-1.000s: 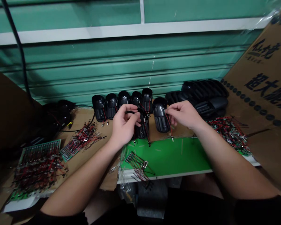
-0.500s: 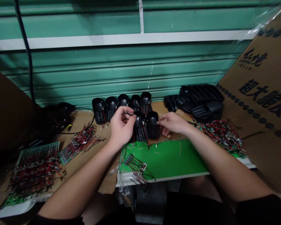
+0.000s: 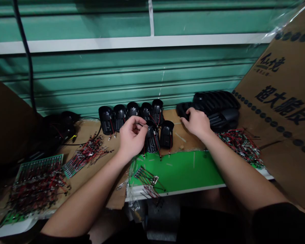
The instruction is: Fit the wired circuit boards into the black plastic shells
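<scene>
My left hand (image 3: 132,137) is closed, its thumb and forefinger pinched at the upper left edge of a black plastic shell (image 3: 151,137) with red and black wires. The palm hides whatever lies behind it. To the right stands a second wired shell (image 3: 166,135), touched by neither hand. My right hand (image 3: 197,122) is open, thumb and forefinger apart, beside a small black shell (image 3: 184,109) at the near end of a pile. Behind my left hand, a row of similar wired shells (image 3: 132,112) stands against the green shutter.
Stacked black shells (image 3: 216,101) lie at the back right, before a cardboard box (image 3: 277,112). Tangled wired parts (image 3: 241,147) lie below them. More wired boards (image 3: 38,183) sit at left. A small wired bunch (image 3: 148,179) rests on the green board (image 3: 188,173). A black cable (image 3: 26,51) hangs at left.
My right hand has let go of the right-hand wired shell and moved right and away from me to the pile of black shells. My left hand has stayed in place.
</scene>
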